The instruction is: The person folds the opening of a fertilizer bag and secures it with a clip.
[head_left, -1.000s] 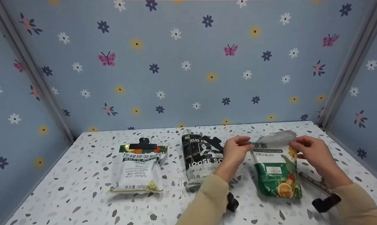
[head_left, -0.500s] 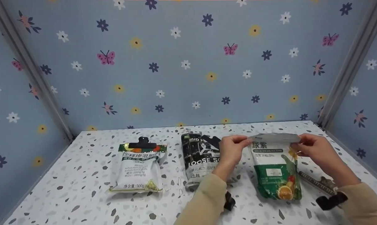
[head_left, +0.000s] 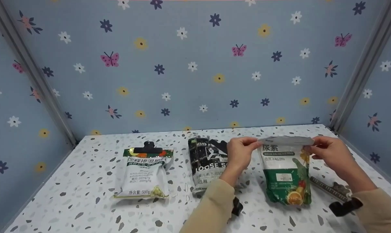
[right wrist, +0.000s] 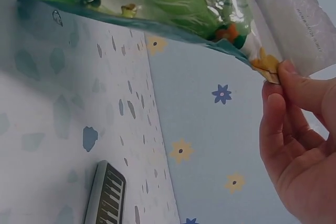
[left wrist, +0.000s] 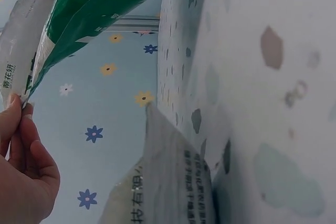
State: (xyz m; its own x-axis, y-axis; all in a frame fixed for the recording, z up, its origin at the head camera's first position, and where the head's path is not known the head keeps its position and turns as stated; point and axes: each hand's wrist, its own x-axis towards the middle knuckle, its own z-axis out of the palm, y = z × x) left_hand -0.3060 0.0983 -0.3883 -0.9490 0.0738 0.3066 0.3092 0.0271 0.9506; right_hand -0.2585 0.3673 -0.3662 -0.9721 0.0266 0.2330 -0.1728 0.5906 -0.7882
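A green and white urea fertilizer bag (head_left: 284, 174) with printed fruit stands on the speckled table, its silvery top edge (head_left: 286, 140) folded toward the front. My left hand (head_left: 239, 155) pinches the upper left corner of the bag between thumb and fingers. At the opposite corner my right hand (head_left: 333, 155) does the same, also clear in the right wrist view, where the hand (right wrist: 304, 135) holds the corner by its tip. In the left wrist view the left hand (left wrist: 26, 161) grips just below the folded flap (left wrist: 21, 40).
A long clip-like strip (head_left: 331, 189) with a piano-key pattern lies right of the bag. Left of it, a black and grey bag (head_left: 203, 168) bears a black clip (head_left: 220, 146), partly behind my left hand. Farther left lies a white bag (head_left: 143, 178) with a black clip (head_left: 148, 148).
The bag's top, slanted and loose a second ago, is now drawn straight between both hands and folded forward. My left hand has taken hold of the left corner.
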